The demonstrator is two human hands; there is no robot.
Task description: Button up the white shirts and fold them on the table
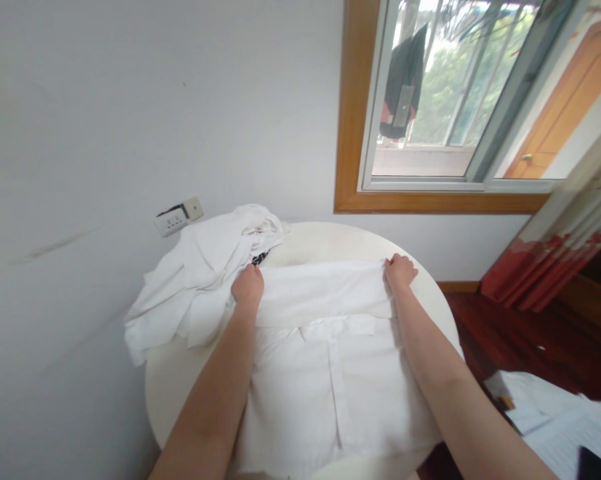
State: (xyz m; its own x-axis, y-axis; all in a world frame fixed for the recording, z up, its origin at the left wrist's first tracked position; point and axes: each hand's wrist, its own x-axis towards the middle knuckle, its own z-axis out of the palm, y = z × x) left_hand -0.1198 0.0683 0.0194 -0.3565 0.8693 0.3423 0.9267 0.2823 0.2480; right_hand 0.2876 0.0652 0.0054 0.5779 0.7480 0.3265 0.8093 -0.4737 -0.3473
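A white garment (295, 393) with a vertical seam lies spread on a round white table (330, 235). Its far part is folded over into a flat band across the width. My left hand (248, 285) is closed on the far left corner of this band, beside a heap of white cloth. At the far right corner my right hand (400, 271) pinches the same edge. Between both hands the edge runs fairly straight. The near end of the garment reaches the table's front edge.
Crumpled white clothes (200, 267) are piled at the table's left, against the wall, near a wall socket (171, 221). A wood-framed window (353, 133) is behind. Papers (570, 420) lie at the lower right, and a red and white curtain (545, 253) hangs at the right.
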